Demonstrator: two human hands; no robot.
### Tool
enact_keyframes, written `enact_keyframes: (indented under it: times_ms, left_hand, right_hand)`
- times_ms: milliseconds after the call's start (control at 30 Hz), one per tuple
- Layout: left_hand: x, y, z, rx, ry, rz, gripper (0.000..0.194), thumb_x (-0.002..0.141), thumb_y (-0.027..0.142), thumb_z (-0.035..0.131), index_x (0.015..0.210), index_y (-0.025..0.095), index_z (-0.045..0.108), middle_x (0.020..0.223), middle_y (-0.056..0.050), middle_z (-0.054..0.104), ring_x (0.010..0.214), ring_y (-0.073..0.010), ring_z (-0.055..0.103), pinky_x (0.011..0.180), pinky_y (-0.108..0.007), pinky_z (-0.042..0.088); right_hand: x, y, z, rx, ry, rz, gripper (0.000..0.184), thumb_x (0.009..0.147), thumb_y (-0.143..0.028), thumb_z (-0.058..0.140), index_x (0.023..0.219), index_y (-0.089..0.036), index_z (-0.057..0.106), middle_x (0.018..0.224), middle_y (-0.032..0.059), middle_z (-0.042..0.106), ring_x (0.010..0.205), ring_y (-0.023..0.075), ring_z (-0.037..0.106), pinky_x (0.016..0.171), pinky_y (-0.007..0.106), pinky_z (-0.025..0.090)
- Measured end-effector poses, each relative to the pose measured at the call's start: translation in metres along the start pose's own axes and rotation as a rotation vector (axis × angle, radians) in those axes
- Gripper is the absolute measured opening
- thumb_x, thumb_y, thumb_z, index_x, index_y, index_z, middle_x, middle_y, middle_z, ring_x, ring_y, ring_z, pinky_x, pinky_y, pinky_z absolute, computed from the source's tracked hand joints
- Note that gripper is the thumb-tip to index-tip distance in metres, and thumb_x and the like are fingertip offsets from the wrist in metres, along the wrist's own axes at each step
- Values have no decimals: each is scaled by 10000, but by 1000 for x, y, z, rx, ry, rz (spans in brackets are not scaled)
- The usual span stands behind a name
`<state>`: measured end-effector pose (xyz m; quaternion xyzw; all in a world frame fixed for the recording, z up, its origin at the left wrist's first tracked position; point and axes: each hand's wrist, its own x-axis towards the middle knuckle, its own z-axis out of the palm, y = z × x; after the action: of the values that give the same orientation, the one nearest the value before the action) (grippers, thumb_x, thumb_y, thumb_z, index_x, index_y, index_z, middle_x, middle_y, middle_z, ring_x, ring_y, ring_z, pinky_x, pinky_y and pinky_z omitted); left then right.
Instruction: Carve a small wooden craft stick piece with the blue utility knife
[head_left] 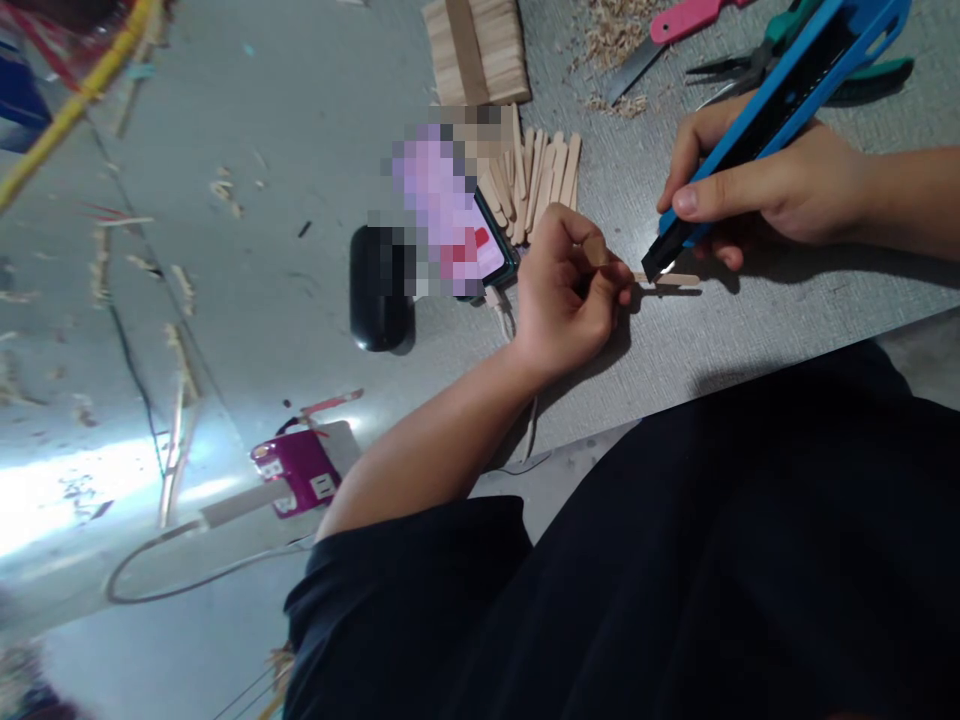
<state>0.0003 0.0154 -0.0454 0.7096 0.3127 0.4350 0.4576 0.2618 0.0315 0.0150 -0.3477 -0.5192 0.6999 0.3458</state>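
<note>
My right hand is closed around a large blue utility knife, its tip angled down to the left. The tip meets a thin wooden craft stick low over the grey board. Pinched in the fingers of my left hand is the other end of that stick, mostly hidden by the fingers. Just beyond my left hand lies a loose pile of craft sticks. Beside them a phone with a lit, blurred-out screen is plugged into a white cable.
A bundle of craft sticks lies at the back. Wood shavings, a pink-handled blade and green-handled pliers are beyond my right hand. Leftward are a black case, a purple power bank and a yellow tube.
</note>
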Motion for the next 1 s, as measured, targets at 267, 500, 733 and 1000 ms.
enact_keyframes:
  times_ms: [267,500,733,1000]
  left_hand:
    - [-2,-5,-2,6,-65,-30,336,1113,521,705,1053,298,462,705,73,583,499,-107,583,460,-238,495]
    - [0,-2,-3,4,-96,-34,333,1134,561,678,1077,304,473,674,88,572,432,-93,529,405,-208,416]
    - [0,-7,-6,-38,-130,-65,370,1123,613,699,1089,304,499,663,86,605,400,-90,529,405,-207,405]
    - [4,-8,-10,-107,-161,-153,380,1079,536,800,1101,301,503,651,104,595,439,-95,567,413,-200,415]
  right_hand:
    - [-2,-5,-4,-94,-6,-15,278,842,-362,958,875,-215,725,682,-49,776,413,112,628,342,207,461]
    - [-4,-4,-1,-104,84,-65,202,837,-256,928,848,-191,736,637,-65,741,398,100,617,322,188,463]
    - [-5,-5,-2,-165,9,-214,242,931,-276,947,976,-135,755,669,-71,733,455,74,647,378,154,465]
    - [-10,-15,-3,-315,-39,-286,117,930,-242,902,967,-166,822,704,-82,743,522,46,667,474,125,493]
